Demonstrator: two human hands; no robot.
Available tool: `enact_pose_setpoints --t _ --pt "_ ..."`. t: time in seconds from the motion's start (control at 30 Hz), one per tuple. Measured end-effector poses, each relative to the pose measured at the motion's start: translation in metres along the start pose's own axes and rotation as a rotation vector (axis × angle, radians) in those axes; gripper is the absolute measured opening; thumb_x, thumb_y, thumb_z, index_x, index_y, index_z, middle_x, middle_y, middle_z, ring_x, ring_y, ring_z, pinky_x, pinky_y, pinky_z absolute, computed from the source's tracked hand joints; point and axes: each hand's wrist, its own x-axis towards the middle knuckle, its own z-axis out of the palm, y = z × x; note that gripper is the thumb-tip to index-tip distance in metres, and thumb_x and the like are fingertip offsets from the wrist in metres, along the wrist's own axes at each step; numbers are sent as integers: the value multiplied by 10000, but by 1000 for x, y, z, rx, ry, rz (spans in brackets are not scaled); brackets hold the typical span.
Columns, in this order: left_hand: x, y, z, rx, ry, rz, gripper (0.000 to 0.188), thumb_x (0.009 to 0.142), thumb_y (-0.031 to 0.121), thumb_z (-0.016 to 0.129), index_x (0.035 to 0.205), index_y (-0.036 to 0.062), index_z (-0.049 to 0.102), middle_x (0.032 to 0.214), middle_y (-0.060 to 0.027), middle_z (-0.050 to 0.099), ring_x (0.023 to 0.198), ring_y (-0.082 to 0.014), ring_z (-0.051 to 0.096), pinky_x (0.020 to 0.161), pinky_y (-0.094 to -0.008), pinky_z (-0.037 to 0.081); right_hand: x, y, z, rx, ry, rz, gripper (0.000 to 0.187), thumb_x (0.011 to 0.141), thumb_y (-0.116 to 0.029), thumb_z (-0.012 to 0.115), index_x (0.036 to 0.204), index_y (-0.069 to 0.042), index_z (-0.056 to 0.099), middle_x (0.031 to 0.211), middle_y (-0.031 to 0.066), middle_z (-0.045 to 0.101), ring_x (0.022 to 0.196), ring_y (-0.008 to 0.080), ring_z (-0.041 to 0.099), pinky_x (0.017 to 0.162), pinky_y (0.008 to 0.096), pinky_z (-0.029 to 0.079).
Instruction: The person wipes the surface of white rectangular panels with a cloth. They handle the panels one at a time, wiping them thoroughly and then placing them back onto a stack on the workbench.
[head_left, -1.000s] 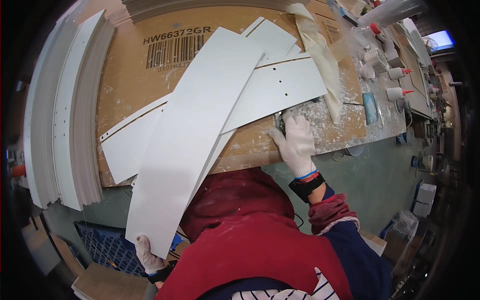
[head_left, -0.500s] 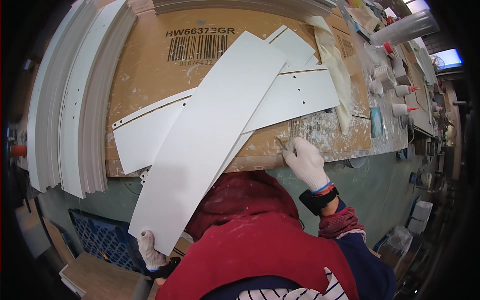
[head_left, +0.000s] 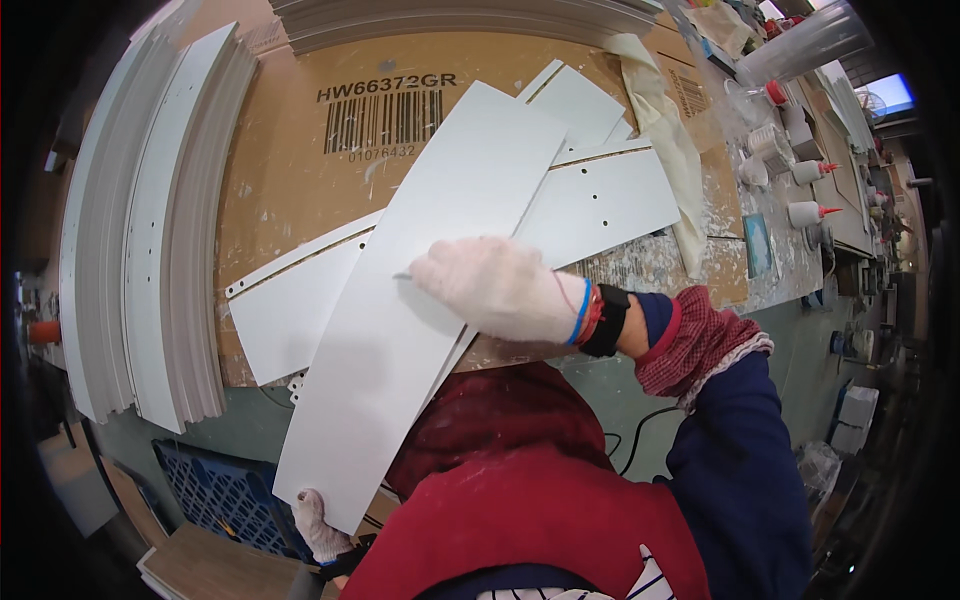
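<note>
A long white panel (head_left: 440, 180) slants across the bench, its near end jutting past the edge toward me. My left hand (head_left: 318, 525), in a white knit glove, grips that near end, thumb on top and the other fingers hidden beneath. Over the panel's middle is my right hand (head_left: 500, 288), also gloved, closed around a small thin tool. Only the tool's dark metal tip (head_left: 402, 275) shows, at the panel's surface; its kind cannot be made out. Under the panel, other white boards (head_left: 610, 200) with grooves and drilled holes lie crosswise.
Cardboard (head_left: 285, 165) spattered with white covers the bench. Stacked white boards (head_left: 150, 230) stand on the left, more boards (head_left: 460, 22) at the back. A pale cloth strip (head_left: 665, 130) and red-tipped white bottles (head_left: 805, 213) are on the right. A blue plastic pallet (head_left: 225, 490) is below left.
My right hand has swung left from the bench's front edge onto the middle of the panel, bringing the small tool along. My left hand keeps its hold on the near end.
</note>
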Motion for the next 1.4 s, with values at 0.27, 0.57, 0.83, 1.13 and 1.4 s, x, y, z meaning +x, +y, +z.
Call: enact_pose_setpoints --t 0.27,0.57,0.83,1.13,1.4 --pt "-1 -1 -19 120 31 3 535 863 261 684 1223 -55 445 1105 -165 599 946 -273 653 817 -405 577 -45 151 -34 -363 166 611 203 916 -165 530 1049 -36 611 852 195 638 798 341 634 699 402 514" --pt "-2 4 0 89 41 12 428 866 240 682 1133 -27 481 1034 -130 602 892 -243 651 787 -390 577 -16 69 -34 -41 46 310 182 893 -108 523 1050 -56 600 830 137 609 770 309 638 680 378 533" --pt "4 6 2 70 -22 -3 323 865 211 680 1039 -4 514 988 -111 613 895 -233 649 794 -376 565 -7 163 -68 -220 218 714 268 883 -142 505 1100 -29 615 930 181 662 893 341 652 777 410 531" --pt "4 5 -1 48 13 -4 307 858 201 667 1039 -1 521 979 -106 615 895 -236 653 801 -374 565 58 115 -11 -97 218 215 183 878 -108 511 1006 -35 621 932 178 645 862 363 636 772 431 514" --pt "7 -2 8 60 -1 34 336 867 203 654 1102 -10 543 996 -89 605 883 -186 621 777 -321 544 38 198 -54 -337 218 713 243 939 -243 493 1051 -42 573 951 227 651 937 407 616 786 486 473"
